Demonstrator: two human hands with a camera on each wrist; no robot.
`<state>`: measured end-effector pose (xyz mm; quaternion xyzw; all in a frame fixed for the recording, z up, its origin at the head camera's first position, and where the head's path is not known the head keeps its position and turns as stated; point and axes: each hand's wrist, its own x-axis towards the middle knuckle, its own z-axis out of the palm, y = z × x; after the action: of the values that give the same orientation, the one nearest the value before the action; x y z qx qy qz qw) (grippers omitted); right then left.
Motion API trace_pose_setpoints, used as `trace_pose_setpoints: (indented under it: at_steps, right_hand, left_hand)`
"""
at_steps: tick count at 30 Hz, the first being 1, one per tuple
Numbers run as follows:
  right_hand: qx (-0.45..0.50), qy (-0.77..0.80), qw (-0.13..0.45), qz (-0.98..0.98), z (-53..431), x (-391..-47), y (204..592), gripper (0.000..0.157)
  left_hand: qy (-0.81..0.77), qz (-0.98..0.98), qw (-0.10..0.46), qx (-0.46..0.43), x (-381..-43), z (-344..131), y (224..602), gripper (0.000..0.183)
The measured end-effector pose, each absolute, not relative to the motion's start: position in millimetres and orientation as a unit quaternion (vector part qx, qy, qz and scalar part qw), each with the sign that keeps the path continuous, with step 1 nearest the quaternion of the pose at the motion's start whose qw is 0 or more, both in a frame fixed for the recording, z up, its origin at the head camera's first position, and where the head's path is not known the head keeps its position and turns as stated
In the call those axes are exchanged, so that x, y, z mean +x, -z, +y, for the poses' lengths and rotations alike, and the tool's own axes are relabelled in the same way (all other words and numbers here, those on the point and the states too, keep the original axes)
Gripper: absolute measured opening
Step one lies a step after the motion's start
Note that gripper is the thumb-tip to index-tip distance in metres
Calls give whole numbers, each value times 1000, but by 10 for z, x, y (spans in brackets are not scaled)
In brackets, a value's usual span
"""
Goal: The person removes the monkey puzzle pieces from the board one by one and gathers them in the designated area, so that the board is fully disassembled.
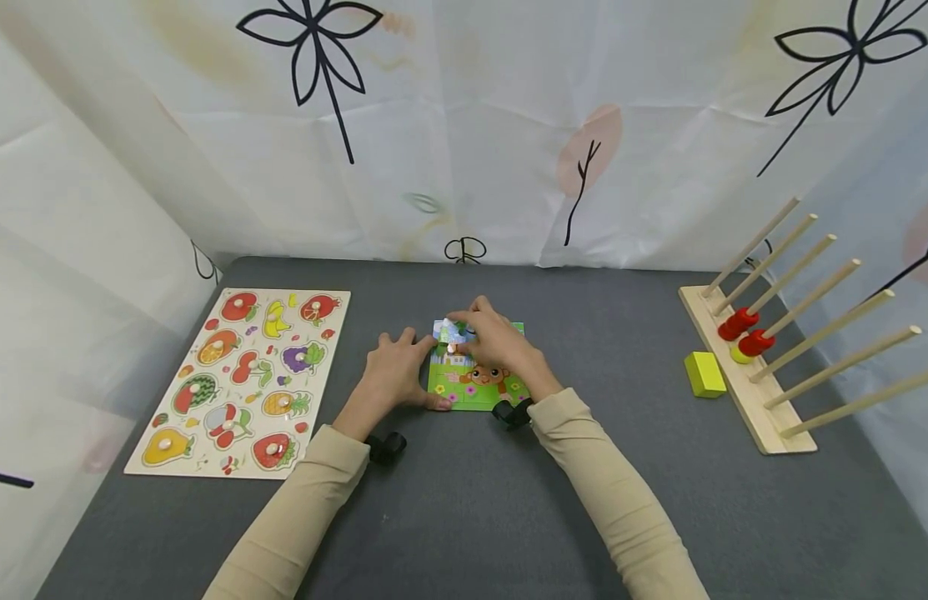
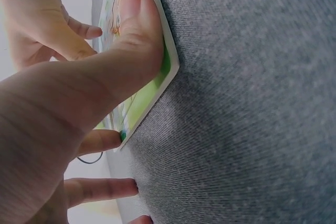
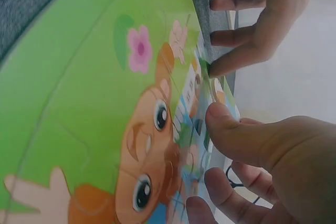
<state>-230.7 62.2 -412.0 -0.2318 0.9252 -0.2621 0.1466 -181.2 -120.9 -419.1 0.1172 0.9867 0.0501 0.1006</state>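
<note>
A small jigsaw puzzle [image 1: 464, 393] with a cartoon monkey on green grass lies flat on the dark grey table. My left hand [image 1: 394, 371] steadies its left side. The left thumb [image 2: 140, 30] lies over the near corner, while the forefinger touches the far-left edge and other fingertips rest on the cloth. Over the far part of the puzzle, my right hand [image 1: 503, 340] pinches a puzzle piece [image 3: 199, 121] between thumb and fingers. The monkey's face [image 3: 149, 150] shows close up in the right wrist view. My right fingers partly hide the picture's upper part in the head view.
A fruit peg board [image 1: 238, 400] lies at the left. On the right stands a wooden rack [image 1: 771, 417] of slanted pegs bearing red rings [image 1: 756, 342], with a yellow block [image 1: 705, 374] beside it. A patterned white curtain [image 1: 464, 133] closes off the back.
</note>
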Motion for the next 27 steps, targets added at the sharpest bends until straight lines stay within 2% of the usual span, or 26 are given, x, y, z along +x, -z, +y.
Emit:
trace_pose_setpoints:
  at_steps: [27]
  right_hand:
    - [-197, 214, 128, 948, 1476, -2508, 4059, 51]
  left_hand:
    - [-57, 986, 105, 117, -1793, -1220, 4186, 106]
